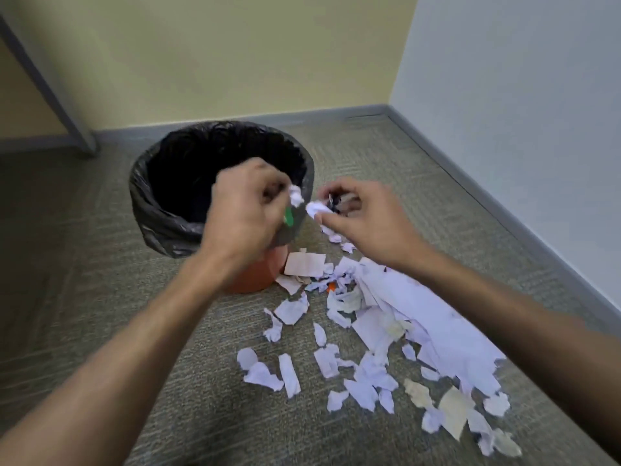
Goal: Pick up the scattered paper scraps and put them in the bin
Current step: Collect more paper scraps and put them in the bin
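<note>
**Both hands at the bin rim, scraps pinched**

Torn paper scraps [366, 334], white and beige with ragged edges, litter the carpet [84, 280] right of the orange bin [255, 274]; its crinkled black liner [158, 216] gapes upward. Left hand [242, 210], fist curled over the rim, clamps a white wad [296, 195]. Right hand [363, 220], beside the rim, pinches a crumpled piece [316, 210].

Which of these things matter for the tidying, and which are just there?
Part of the job:
bin
paper scraps
left hand, clutching scraps
right hand, clutching scraps

Just there:
carpet
grey post
skirting board
</note>
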A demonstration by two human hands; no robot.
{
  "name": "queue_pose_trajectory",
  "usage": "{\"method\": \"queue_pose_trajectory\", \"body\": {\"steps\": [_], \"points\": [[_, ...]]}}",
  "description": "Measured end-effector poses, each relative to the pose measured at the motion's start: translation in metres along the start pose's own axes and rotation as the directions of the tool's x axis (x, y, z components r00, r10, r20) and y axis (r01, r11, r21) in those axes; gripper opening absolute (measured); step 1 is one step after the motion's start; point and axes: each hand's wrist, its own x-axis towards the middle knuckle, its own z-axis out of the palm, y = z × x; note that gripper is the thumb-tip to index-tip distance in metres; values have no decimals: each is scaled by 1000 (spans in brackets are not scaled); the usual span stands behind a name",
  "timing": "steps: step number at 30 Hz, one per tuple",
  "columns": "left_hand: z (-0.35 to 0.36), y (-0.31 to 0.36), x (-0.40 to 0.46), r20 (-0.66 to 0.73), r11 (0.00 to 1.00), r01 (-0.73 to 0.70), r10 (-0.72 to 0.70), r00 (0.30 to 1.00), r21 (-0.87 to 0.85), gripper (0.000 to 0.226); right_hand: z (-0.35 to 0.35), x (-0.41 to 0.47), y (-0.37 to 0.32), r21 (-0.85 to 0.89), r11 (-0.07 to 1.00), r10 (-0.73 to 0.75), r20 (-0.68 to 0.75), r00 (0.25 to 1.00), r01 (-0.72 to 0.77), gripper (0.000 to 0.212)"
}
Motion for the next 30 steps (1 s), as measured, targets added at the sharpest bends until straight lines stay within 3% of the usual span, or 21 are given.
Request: {"method": "queue_pose_trajectory", "body": {"steps": [6, 9, 12, 14, 16, 19, 22, 27, 30], "points": [[-33, -33, 52, -50, 976, 182, -177, 983, 120, 13, 20, 76, -40, -76, 988, -138, -19, 990, 136, 24], [-32, -53, 57, 28, 951, 248, -257, 966, 182, 18, 36, 102, -44, -117, 982, -137, 108, 985, 150, 37], [-29, -59, 50, 175, 922, 296, -344, 923, 251, 50, 47, 111, -41, -166, 970, -138, 239, 961, 181, 46], [-25, -55, 40, 204, 906, 310, -374, 905, 287, 50, 46, 105, -37, -190, 961, -144, 270, 952, 199, 45], [-19, -43, 29, 143, 909, 275, -331, 933, 314, 41, 38, 91, -31, -165, 968, -143, 258, 955, 190, 44], [-4, -20, -1, 51, 936, 98, -122, 991, 338, 34, 20, 59, -12, -140, 976, -136, 201, 970, 166, 42], [22, -1, -41, 85, 921, -107, 81, 993, 375, 31, 3, 21, 15, -150, 978, -120, 169, 978, 146, 40], [70, 14, -102, 336, 945, -119, 10, 942, 305, 34, -1, -49, 72, -243, 970, 47, 209, 977, 6, 42], [96, 8, -133, 521, 945, -83, -100, 848, 316, 38, 12, -92, 105, -358, 930, 193, 277, 941, -85, 46]]}}
